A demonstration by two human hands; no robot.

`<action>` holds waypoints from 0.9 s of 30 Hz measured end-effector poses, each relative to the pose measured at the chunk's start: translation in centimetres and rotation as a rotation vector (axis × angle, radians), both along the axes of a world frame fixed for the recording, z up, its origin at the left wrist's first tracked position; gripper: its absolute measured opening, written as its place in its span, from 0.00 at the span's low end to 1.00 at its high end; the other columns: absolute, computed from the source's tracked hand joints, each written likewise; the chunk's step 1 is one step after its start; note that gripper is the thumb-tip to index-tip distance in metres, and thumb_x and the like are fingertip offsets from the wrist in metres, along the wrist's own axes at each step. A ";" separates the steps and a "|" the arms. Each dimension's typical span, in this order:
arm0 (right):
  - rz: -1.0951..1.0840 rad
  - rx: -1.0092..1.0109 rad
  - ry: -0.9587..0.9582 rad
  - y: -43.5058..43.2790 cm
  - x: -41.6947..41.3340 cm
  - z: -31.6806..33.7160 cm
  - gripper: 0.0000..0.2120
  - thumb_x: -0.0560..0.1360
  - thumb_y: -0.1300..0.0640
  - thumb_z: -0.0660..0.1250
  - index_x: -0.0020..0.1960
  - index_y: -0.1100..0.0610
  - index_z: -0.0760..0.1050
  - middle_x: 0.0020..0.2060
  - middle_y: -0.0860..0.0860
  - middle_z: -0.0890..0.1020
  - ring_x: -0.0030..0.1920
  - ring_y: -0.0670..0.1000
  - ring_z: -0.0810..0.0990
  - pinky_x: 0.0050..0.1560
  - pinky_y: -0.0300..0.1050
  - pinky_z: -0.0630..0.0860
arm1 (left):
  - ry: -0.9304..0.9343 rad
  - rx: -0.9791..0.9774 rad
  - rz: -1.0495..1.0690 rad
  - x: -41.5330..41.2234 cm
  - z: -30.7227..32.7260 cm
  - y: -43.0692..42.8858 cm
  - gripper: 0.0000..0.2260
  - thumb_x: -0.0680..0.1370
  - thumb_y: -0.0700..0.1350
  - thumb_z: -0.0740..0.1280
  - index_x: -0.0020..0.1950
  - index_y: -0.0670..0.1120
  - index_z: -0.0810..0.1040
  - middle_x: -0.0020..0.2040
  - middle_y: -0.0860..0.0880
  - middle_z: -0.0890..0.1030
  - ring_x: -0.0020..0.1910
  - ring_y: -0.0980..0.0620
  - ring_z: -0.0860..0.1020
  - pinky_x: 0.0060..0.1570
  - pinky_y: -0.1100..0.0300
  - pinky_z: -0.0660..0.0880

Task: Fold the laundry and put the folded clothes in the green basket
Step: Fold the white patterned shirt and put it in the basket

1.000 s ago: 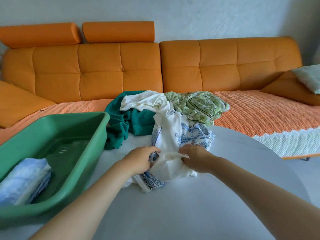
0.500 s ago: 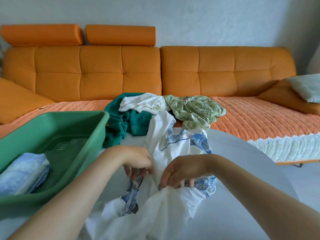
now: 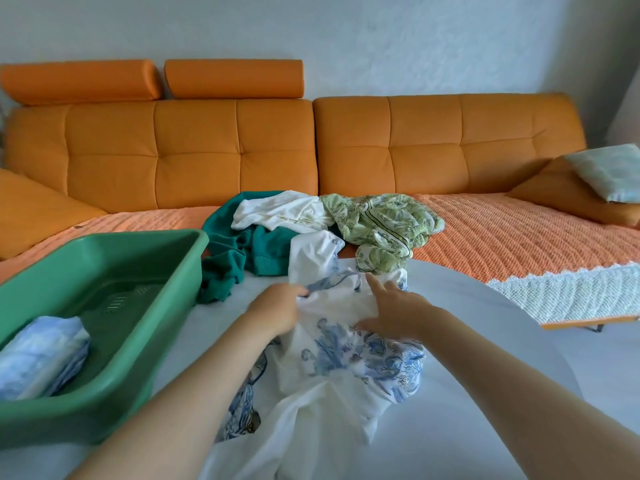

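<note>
White bare tabletop (image 3: 485, 375) spreads right of our two hands and toward us; its rounded edge curves away well right of the grip. Left of the grip the green basket (image 3: 156, 341) stands on the table, its wall just beside our left forearm. A folded blue-and-white cloth (image 3: 41, 355) lies at its left end.

Beyond the grip, a heap of laundry crowds the table's far edge. It holds a teal garment (image 3: 235, 251), a cream garment (image 3: 277, 209) on top, and a green leaf-print garment (image 3: 381, 226) to the right. The heap spills onto the knitted throw (image 3: 502, 230) of the orange sofa (image 3: 207, 150).

Our left hand (image 3: 277, 308) pinches a dark blue trimmed edge of the white garment with blue print (image 3: 346, 358), fingers curled round the cloth. Our right hand (image 3: 394, 310), just right of it, lies flat on the same garment with fingers spread and the forefinger pointing away from us. The garment lies crumpled and unfolded on the table under both hands, with loose white cloth trailing toward us.
</note>
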State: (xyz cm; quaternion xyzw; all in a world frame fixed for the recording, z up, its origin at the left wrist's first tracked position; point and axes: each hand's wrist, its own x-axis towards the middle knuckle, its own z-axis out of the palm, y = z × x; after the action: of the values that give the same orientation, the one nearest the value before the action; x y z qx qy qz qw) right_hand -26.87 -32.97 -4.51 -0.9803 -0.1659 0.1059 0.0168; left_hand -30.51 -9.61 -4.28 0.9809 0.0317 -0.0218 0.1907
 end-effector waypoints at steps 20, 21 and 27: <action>0.207 0.088 0.113 1.4 -0.6 0.8 0.36 0.78 0.57 0.61 0.81 0.41 0.49 0.80 0.48 0.57 0.78 0.55 0.58 0.76 0.54 0.58 | 0.317 0.375 -0.183 -3.3 0.7 5.7 0.19 0.78 0.55 0.69 0.69 0.56 0.74 0.62 0.51 0.78 0.58 0.48 0.77 0.55 0.55 0.75; 0.214 0.046 0.107 1.3 -0.6 0.6 0.37 0.78 0.55 0.62 0.81 0.41 0.47 0.79 0.50 0.60 0.77 0.56 0.60 0.75 0.55 0.61 | 0.355 0.403 -0.180 -3.0 1.0 5.9 0.17 0.77 0.54 0.69 0.65 0.55 0.76 0.58 0.50 0.80 0.54 0.48 0.78 0.51 0.56 0.75; 0.192 -0.187 0.055 1.2 -1.2 2.1 0.27 0.75 0.51 0.69 0.73 0.50 0.69 0.62 0.52 0.78 0.59 0.54 0.77 0.58 0.47 0.77 | 0.181 0.137 -0.024 -2.0 0.6 4.6 0.26 0.80 0.65 0.57 0.74 0.53 0.67 0.73 0.46 0.69 0.66 0.44 0.73 0.63 0.48 0.71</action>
State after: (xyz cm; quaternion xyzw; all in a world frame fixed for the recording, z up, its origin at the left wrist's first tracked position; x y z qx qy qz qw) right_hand -28.05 -31.75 -2.42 -0.9539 -0.2479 0.1489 -0.0802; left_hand -32.50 -5.00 -3.65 0.9860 0.0383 -0.1104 0.1193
